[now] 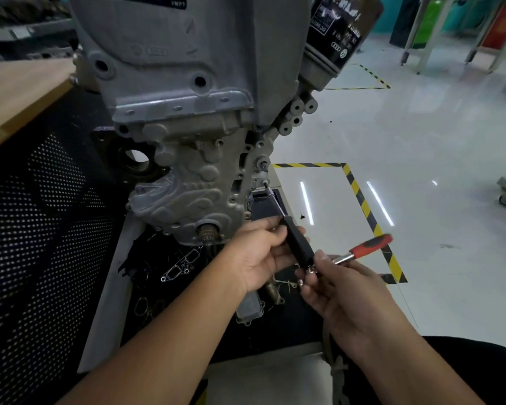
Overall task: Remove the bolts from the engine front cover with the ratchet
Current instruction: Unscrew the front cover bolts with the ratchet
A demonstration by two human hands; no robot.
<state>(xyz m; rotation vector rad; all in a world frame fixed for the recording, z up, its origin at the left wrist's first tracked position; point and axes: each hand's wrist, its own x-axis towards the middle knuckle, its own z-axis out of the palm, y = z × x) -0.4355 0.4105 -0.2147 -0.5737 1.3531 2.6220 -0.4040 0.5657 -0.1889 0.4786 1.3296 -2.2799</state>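
Note:
The grey engine front cover (187, 182) stands upright in front of me. A long extension bar with a black grip (297, 244) runs up from my hands to a bolt (265, 182) on the cover's right edge. My left hand (263, 255) holds the black grip from the left. My right hand (342, 287) grips the head end of the ratchet at the bar's lower end. The ratchet's red and black handle (371, 245) sticks out to the right. Another bolt (263, 164) sits just above the engaged one.
A black oil filter (339, 27) hangs at the engine's upper right. Loose gaskets and metal parts (184, 264) lie on the black tray under the engine. A wooden bench (18, 92) is at the left. Yellow-black floor tape (362, 200) marks the glossy floor.

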